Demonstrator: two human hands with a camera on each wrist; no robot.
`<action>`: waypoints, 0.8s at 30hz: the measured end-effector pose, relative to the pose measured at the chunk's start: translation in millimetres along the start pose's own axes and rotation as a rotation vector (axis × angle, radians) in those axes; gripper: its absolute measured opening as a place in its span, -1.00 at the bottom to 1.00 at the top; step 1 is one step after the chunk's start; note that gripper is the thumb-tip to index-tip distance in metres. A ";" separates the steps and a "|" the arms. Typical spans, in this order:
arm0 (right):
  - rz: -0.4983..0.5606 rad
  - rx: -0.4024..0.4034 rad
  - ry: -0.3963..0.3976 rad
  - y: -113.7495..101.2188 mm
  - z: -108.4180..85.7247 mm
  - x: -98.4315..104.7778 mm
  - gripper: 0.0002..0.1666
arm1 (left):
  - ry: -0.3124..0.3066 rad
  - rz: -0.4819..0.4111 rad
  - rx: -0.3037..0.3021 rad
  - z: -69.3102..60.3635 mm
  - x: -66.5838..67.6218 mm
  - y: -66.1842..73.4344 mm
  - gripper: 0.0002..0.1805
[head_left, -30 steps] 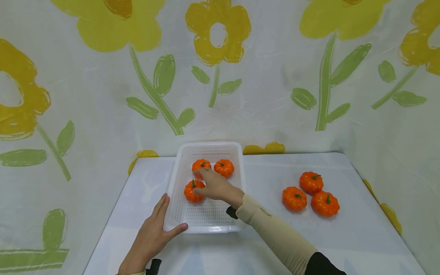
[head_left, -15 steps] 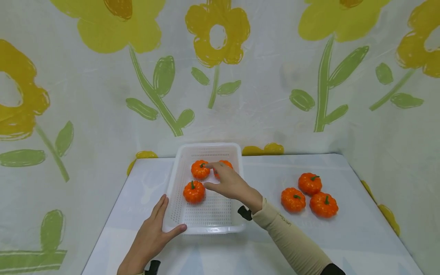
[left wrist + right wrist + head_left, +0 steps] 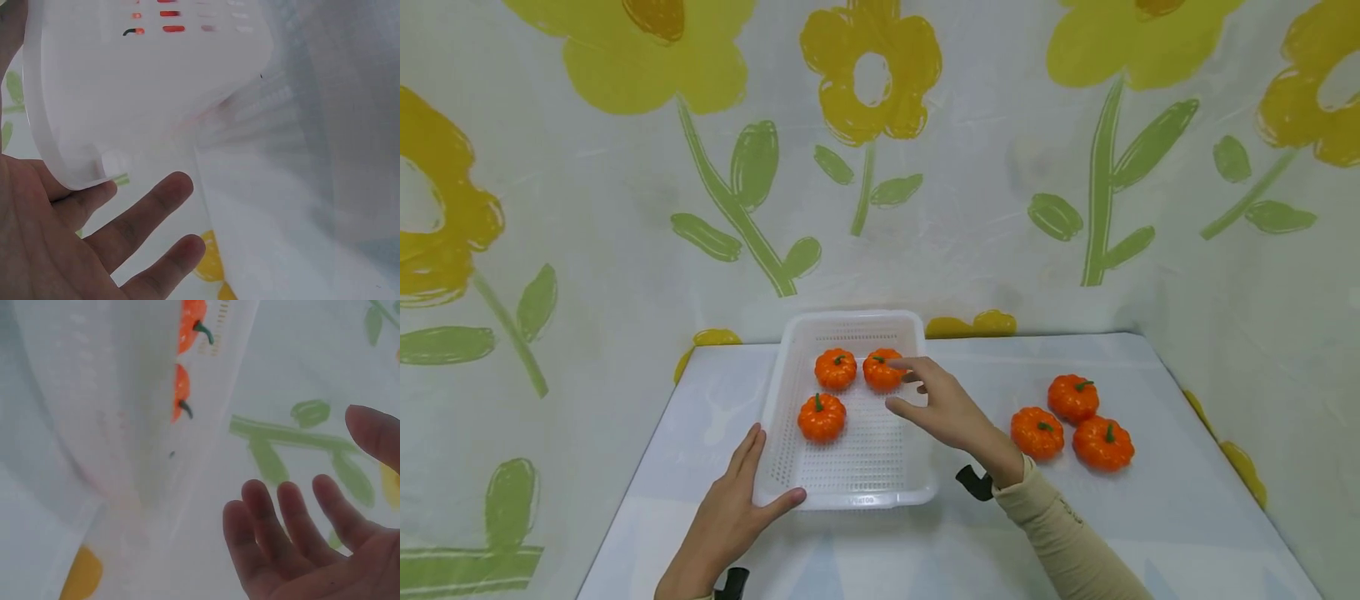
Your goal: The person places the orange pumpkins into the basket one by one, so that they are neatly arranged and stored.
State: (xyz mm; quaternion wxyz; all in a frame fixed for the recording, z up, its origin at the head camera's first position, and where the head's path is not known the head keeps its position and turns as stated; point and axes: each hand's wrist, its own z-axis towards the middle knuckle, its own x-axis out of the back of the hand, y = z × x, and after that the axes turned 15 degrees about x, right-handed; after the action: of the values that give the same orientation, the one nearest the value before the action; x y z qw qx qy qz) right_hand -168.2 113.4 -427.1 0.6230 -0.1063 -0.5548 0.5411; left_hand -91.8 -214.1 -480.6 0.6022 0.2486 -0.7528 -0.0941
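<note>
A white perforated plastic basket [image 3: 872, 492] stands on the table with three small orange pumpkins inside: one at back left [image 3: 836, 369], one at back right [image 3: 881, 372] and one nearer the front [image 3: 822, 419]. My left hand [image 3: 726, 517] rests against the basket's front left corner, thumb at the front rim, fingers along the left side. Those fingers [image 3: 140, 219] look fairly straight and spread in the left wrist view. Over the basket's right side hovers my right hand [image 3: 951, 408], fingers loosely bent and holding nothing. The right wrist view shows this hand [image 3: 319, 562] apart from the basket wall.
Three more orange pumpkins sit grouped on the table to the right: front left [image 3: 1037, 433], back [image 3: 1073, 398] and front right [image 3: 1103, 444]. A flower-printed wall covering [image 3: 970, 225] rises behind the white table [image 3: 977, 542].
My right hand has drawn back to the right from above the pumpkins, uncovering the front and back pumpkins in the basket. My left hand stays at the basket's corner.
</note>
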 end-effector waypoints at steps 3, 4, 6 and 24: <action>-0.021 -0.003 0.036 5.7 -7.9 8.0 -0.36 | -0.003 0.000 -0.001 -0.4 0.7 -0.2 0.37; -0.034 -0.007 0.048 7.6 -10.3 10.7 -0.36 | -0.003 0.001 -0.002 -0.5 0.9 -0.2 0.37; -0.055 -0.016 0.076 9.9 -14.9 16.5 -0.36 | -0.001 0.000 -0.003 -0.6 1.2 -0.1 0.37; -0.161 -0.156 0.251 50.0 -86.5 78.1 -0.32 | -0.010 -0.016 -0.012 0.6 -1.8 -0.4 0.38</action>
State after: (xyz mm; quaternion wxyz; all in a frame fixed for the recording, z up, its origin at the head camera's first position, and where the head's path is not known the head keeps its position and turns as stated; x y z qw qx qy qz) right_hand -141.9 235.3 -450.0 0.7186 -0.1761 -0.5198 0.4272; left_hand -92.0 -213.6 -482.5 0.5992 0.2505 -0.7531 -0.1047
